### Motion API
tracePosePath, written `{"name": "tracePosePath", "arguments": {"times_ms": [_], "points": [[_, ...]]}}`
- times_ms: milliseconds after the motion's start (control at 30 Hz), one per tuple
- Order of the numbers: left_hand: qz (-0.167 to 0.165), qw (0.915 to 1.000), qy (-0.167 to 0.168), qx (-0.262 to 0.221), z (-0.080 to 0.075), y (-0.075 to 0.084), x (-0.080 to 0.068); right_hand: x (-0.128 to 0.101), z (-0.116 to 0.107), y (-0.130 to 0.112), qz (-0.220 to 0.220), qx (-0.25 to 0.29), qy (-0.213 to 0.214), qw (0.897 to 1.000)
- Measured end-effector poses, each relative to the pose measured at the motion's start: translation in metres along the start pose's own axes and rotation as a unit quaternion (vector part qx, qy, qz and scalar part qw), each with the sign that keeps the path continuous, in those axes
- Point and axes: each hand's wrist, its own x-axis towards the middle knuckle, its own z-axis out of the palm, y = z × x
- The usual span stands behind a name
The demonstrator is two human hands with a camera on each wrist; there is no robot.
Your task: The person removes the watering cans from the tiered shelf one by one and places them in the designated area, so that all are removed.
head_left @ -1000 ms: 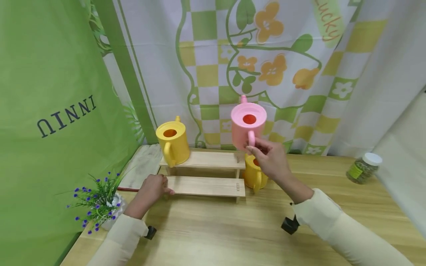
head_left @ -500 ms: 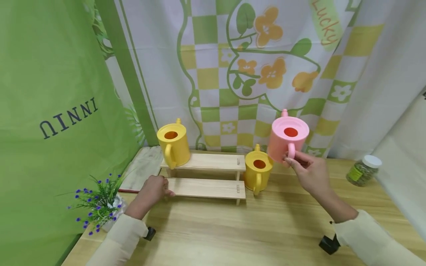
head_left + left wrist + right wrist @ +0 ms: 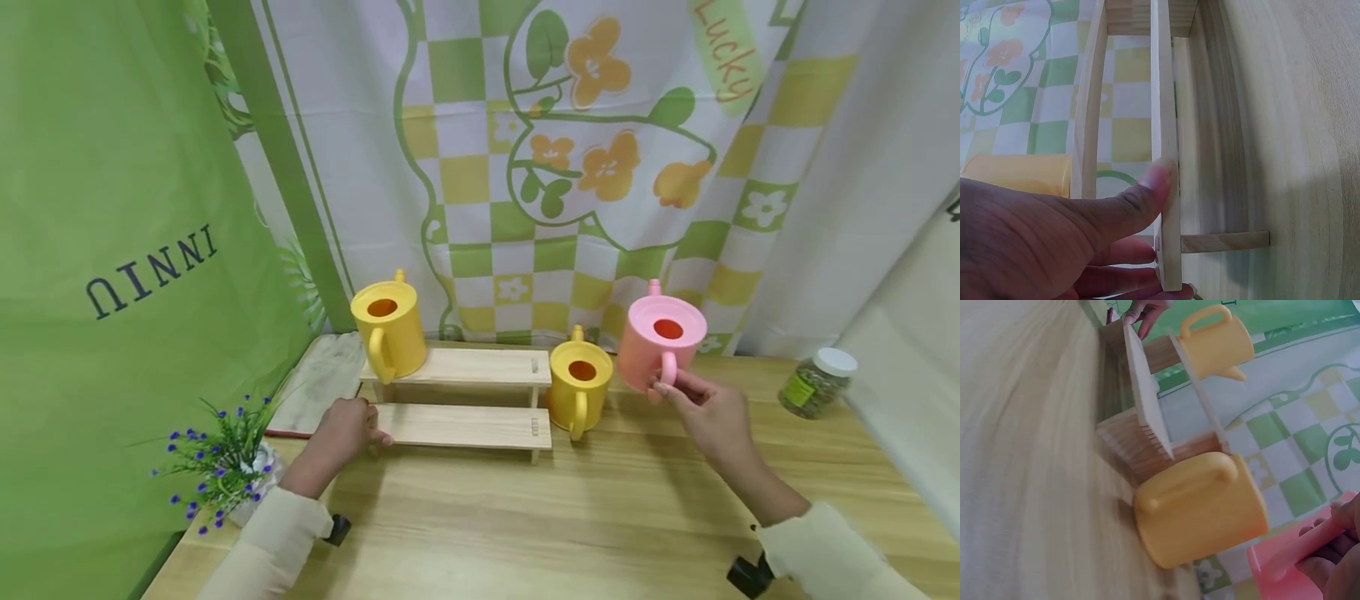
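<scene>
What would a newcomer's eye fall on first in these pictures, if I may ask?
Probably the pink watering can, held by its handle in the right hand at the right of the table. Next come the two yellow watering cans: one on the upper step of the wooden shelf, one on the table beside it. The left hand grips the shelf's lower board.

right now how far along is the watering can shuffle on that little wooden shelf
Looks done: one yellow can stands on the shelf's upper step, a second yellow can on the table beside it. In hand: the right hand holds the pink can by its handle, low beside the second; the left hand grips the lower step. Left: setting it down.
</scene>
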Motion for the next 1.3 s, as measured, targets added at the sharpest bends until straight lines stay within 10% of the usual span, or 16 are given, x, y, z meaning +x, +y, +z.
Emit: {"name": "tracePosePath", "arguments": {"times_ms": [700,1300], "points": [[0.012,0.9998,0.007,0.012,0.006,-0.003,0.002,-0.036,0.025,0.059,0.092,-0.01,-0.011,0.996],[-0.001,0.9997,-0.006,0.023,0.004,-0.002,0.002,-0.04,0.034,0.062,0.06,0.001,-0.023,0.998]]}}
